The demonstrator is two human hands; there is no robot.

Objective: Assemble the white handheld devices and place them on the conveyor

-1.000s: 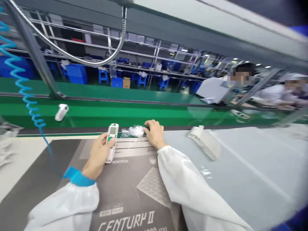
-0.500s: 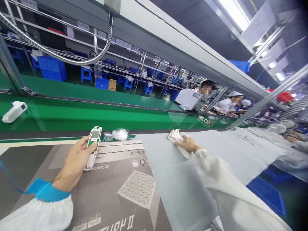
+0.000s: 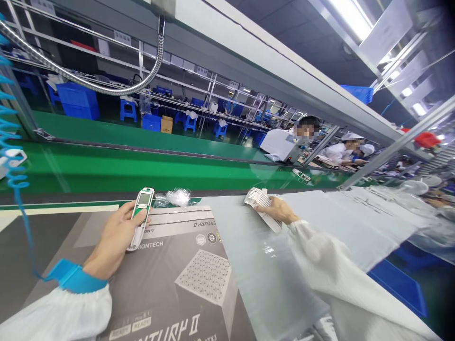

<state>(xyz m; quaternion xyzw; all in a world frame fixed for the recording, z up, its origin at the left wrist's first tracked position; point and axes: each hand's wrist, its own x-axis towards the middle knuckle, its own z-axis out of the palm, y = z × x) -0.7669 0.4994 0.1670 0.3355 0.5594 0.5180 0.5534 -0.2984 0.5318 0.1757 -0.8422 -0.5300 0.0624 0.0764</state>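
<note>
My left hand (image 3: 115, 237) grips a slim white device (image 3: 141, 215) with a green face and a small screen, held over a grey printed carton (image 3: 185, 265). My right hand (image 3: 279, 210) is closed on a white ribbed plastic part (image 3: 259, 202), lifted slightly off the pale grey mat (image 3: 320, 222). A crumpled clear plastic bag (image 3: 176, 197) lies between the two hands at the bench's far edge. Both arms are in white sleeves, and the left wrist wears a blue cuff.
A green conveyor belt (image 3: 142, 168) runs behind the bench, with a white device (image 3: 10, 158) on it at far left. A blue coiled cable (image 3: 12, 156) hangs at left, a metal flexible hose (image 3: 106, 85) above. Other workers sit at the far right.
My right hand left the plastic bag, went right and took hold of the white ribbed part, then raised it a little. The left hand kept the device nearly still.
</note>
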